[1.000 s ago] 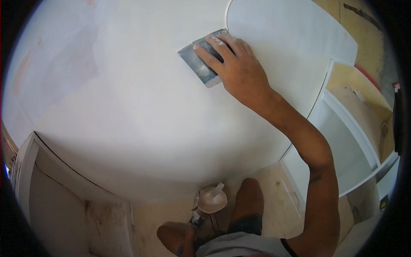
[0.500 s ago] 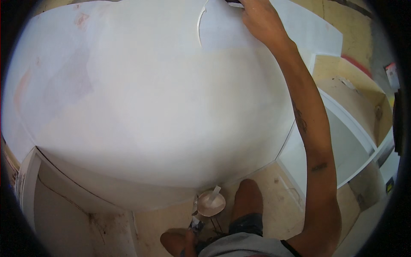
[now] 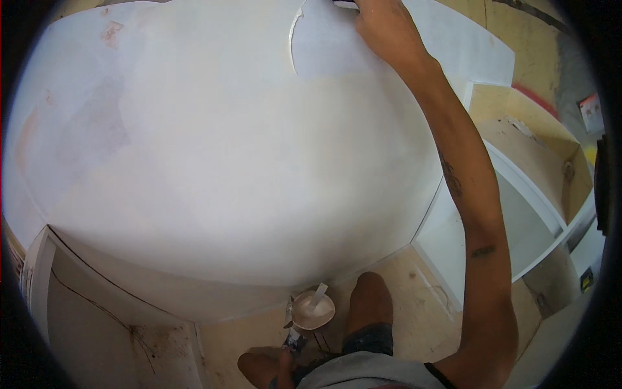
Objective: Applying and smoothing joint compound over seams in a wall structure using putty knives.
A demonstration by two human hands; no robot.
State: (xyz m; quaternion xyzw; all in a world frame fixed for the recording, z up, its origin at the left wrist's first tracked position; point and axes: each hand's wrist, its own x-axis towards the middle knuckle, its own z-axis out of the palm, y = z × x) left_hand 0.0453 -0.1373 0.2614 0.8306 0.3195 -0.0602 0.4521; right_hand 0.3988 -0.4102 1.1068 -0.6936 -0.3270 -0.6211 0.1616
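Note:
My right hand [image 3: 381,24] reaches far out at the top edge, its fingers partly cut off by the frame. It is closed on a dark-edged tool with a pale blade [image 3: 345,4], likely a scraper, against the broad white panel [image 3: 227,162]. A curved ridge of white filler [image 3: 293,45] stands on the panel left of that hand. Low down near my knee, my left hand [image 3: 285,366] is closed on a dark tool smeared with white [image 3: 295,340], its kind unclear. Just beyond it is a round bowl of pale paste [image 3: 314,318] with a flat white stick [image 3: 317,296] in it.
Open white compartments [image 3: 518,201] and a bare wooden recess [image 3: 538,139] lie on the right. A white-edged opening [image 3: 39,272] is at the lower left. My bent knees [image 3: 371,298] are close to the panel's lower edge. Reddish patches [image 3: 111,34] mark the panel's upper left.
My right hand and the tool have shifted slightly left. The filler ridge, bowl and surroundings also sit a little further left in view. Both hands keep their hold.

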